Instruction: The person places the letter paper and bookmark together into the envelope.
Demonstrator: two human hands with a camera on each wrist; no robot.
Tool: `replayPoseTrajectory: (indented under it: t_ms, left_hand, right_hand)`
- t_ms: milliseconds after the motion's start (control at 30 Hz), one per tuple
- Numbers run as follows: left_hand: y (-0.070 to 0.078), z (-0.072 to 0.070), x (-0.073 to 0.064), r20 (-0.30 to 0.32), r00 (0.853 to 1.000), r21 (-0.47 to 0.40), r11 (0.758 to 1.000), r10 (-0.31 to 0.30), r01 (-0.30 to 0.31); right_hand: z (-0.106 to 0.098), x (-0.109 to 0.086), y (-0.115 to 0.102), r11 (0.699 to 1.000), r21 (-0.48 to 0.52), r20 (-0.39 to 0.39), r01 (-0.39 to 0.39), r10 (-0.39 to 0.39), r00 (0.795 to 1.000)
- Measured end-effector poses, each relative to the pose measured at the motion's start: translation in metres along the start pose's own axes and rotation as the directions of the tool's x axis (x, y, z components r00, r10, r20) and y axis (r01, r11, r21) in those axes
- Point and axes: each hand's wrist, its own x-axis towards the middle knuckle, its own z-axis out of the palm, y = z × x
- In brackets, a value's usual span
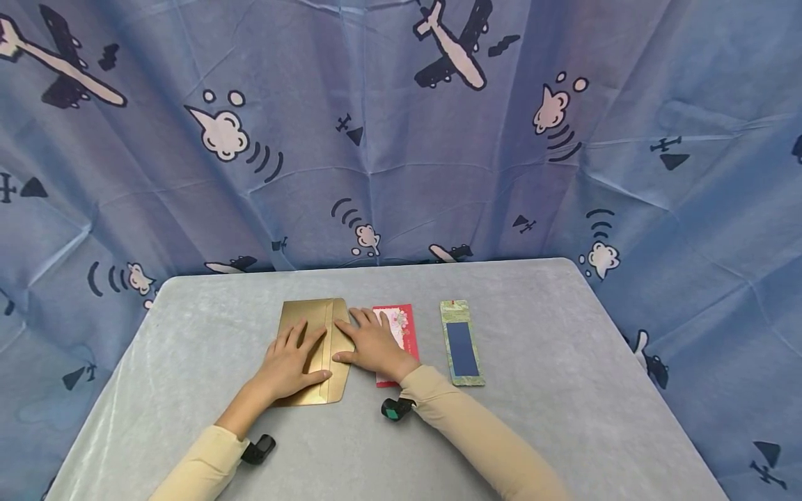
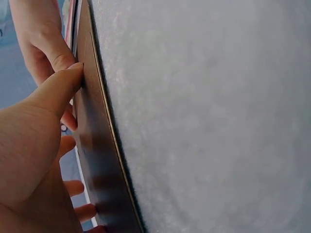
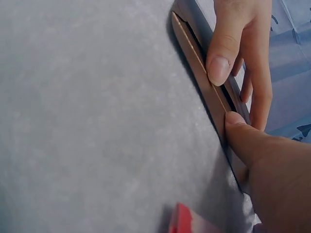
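Note:
A gold envelope (image 1: pixel 301 312) lies flat on the table, its long flap (image 1: pixel 339 379) folded out to the right. My left hand (image 1: pixel 285 367) rests on the envelope's body with fingers spread and thumb near the flap's crease. From the right, my right hand (image 1: pixel 378 346) touches the flap with its thumb and fingertips. In the right wrist view, the right thumb (image 3: pixel 238 124) presses at the flap's crease, close to the left thumb (image 3: pixel 218 68). Beneath my right hand and wrist lies a red and white card (image 1: pixel 406 320) with a flower print, partly hidden.
Right of the card lies a narrow green-patterned piece (image 1: pixel 462 381) with a dark blue panel. The pale grey table (image 1: pixel 551 390) runs back to a blue curtain (image 1: pixel 401 125) printed with planes. Both wrists carry small black cameras.

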Motion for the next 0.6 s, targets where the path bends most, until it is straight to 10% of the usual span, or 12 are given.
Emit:
replayPoseTrajectory:
  t_ms: [600]
  left_hand:
    - [0.0010, -0.0035, 0.0008, 0.021, 1.000, -0.012, 1.000, 0.012, -0.012]
  right_hand:
    - [-0.0022, -0.0031, -0.0012, 1.000, 0.006, -0.024, 0.017, -0.017, 1.000]
